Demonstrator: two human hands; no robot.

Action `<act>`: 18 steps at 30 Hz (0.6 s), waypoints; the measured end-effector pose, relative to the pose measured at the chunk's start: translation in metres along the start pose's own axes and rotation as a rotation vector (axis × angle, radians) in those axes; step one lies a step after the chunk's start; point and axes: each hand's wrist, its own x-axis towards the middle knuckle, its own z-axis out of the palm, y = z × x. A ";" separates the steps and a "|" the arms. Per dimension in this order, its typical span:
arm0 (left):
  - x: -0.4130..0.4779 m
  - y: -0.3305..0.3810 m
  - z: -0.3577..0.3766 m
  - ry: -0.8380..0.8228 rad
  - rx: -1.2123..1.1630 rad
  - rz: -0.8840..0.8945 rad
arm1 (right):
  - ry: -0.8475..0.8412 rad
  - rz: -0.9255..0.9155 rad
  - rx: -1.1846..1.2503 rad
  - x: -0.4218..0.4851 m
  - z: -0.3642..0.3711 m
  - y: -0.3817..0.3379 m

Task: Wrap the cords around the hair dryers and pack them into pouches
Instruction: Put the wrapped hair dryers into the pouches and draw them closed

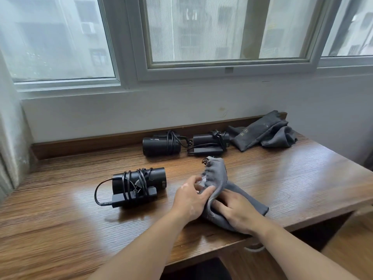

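A black hair dryer with its cord wound round it lies on the wooden table, left of my hands. Two more wrapped dryers lie further back, one in the middle and one to its right. A grey drawstring pouch lies at the table's front. My left hand pinches the pouch near its gathered mouth. Lower on the cloth, my right hand grips the pouch body, fingers partly tucked under a fold. The pouch mouth with a dark drawstring knot sticks up above my left hand.
More grey pouches lie crumpled at the back right corner. The table butts against a white wall under a window. Its front edge runs just below my right wrist, with a pouch cord hanging over it.
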 end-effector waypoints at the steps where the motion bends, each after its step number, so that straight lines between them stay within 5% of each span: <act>1: -0.001 -0.001 -0.003 -0.001 0.005 0.000 | 0.000 -0.007 -0.005 0.000 0.001 0.000; 11: -0.010 -0.010 -0.058 0.177 -0.038 0.073 | 0.034 0.099 -0.247 0.005 -0.006 0.008; 18: -0.038 -0.027 -0.064 0.014 -0.282 0.025 | 0.089 0.236 -0.395 0.017 -0.027 0.030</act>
